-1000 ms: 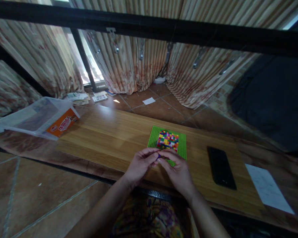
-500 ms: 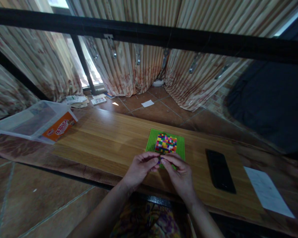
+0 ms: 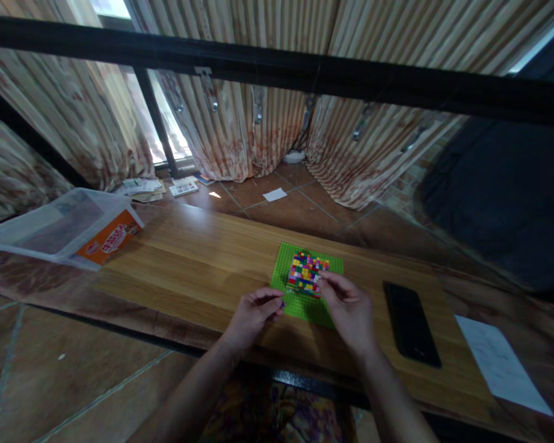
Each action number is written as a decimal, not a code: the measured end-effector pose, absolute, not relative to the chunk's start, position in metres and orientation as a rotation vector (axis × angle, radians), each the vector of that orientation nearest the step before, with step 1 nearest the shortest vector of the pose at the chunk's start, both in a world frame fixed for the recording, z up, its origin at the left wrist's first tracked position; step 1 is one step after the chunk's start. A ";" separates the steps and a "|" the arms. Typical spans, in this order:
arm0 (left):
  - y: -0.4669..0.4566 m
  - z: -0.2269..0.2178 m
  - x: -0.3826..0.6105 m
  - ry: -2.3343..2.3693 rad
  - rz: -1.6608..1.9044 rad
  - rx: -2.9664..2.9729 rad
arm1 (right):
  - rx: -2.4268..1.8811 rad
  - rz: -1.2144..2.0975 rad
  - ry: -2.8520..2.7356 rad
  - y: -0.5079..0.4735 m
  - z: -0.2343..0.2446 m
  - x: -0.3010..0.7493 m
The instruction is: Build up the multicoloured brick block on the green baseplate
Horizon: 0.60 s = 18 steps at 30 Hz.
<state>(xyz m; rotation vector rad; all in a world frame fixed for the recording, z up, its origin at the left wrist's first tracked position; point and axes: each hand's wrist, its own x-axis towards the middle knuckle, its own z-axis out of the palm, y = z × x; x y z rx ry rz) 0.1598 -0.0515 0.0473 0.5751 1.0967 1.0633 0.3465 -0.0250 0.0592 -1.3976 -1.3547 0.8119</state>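
Note:
A green studded baseplate [image 3: 311, 312] lies on the wooden board in front of me. On it stands a block of many small coloured bricks [image 3: 305, 271], packed together. My left hand [image 3: 256, 312] is by the plate's left front corner, with a small purple brick [image 3: 281, 304] pinched between thumb and forefinger. At the right side of the coloured block is my right hand [image 3: 348, 303], thumb and forefinger closed together at the bricks. Whatever those right fingertips hold, if anything, is too small to make out.
A black phone [image 3: 410, 323] lies right of the plate, with a white paper sheet [image 3: 501, 363] beyond it. On the left stands a clear plastic box [image 3: 69, 227] with an orange label. A dark metal bar [image 3: 277, 58] crosses above the far side, before striped curtains [image 3: 277, 135].
My hands were together in front of the coloured block and are now apart. The right has moved up and right to the bricks; the left has shifted slightly left, holding the purple brick.

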 end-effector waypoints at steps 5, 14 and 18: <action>-0.051 0.040 0.154 1.130 1.067 0.571 | -1.432 0.757 -1.477 -0.024 0.062 0.348; -0.054 0.034 0.150 1.139 1.088 0.518 | -1.381 0.376 -1.817 -0.013 0.063 0.343; -0.055 0.033 0.149 1.126 1.077 0.509 | -1.424 0.275 -1.793 -0.007 0.052 0.338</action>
